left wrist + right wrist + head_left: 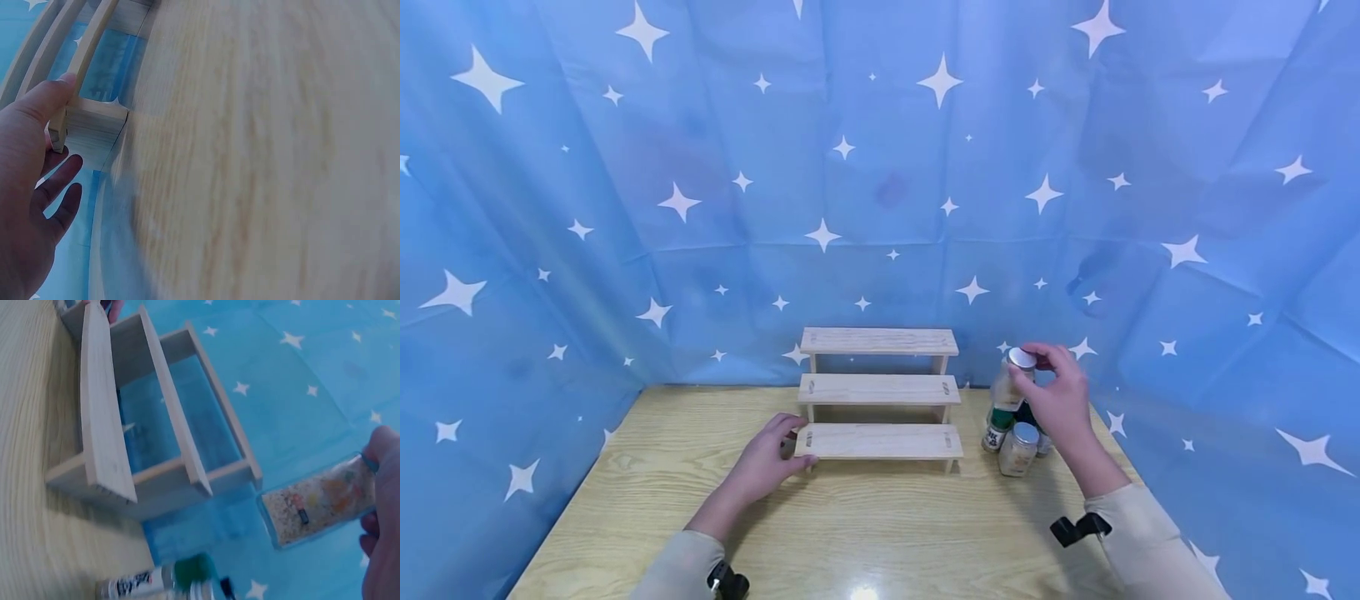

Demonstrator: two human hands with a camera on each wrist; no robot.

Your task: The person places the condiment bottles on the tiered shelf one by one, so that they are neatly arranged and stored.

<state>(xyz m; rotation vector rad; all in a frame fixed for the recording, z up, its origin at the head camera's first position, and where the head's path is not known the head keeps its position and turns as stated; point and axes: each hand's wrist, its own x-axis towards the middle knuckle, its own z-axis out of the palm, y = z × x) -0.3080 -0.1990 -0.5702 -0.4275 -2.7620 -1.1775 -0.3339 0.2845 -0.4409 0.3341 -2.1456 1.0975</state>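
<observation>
A three-tier wooden step shelf (880,442) stands at the back of the table. My left hand (763,467) grips the left end of its lowest board, thumb on the front edge, as the left wrist view shows. My right hand (1063,400) holds a clear spice jar (319,500) by its silver lid, raised above other jars to the right of the shelf. Pale grainy contents fill most of the held jar. Below it are a green-capped spice bottle (996,435) and a silver-lidded jar (1018,454), with more partly hidden behind the right hand.
The light wood-grain table (880,533) reaches back to a blue curtain (880,167) with white stars, which also hangs along both sides. Black wrist straps with cameras sit on both sleeves.
</observation>
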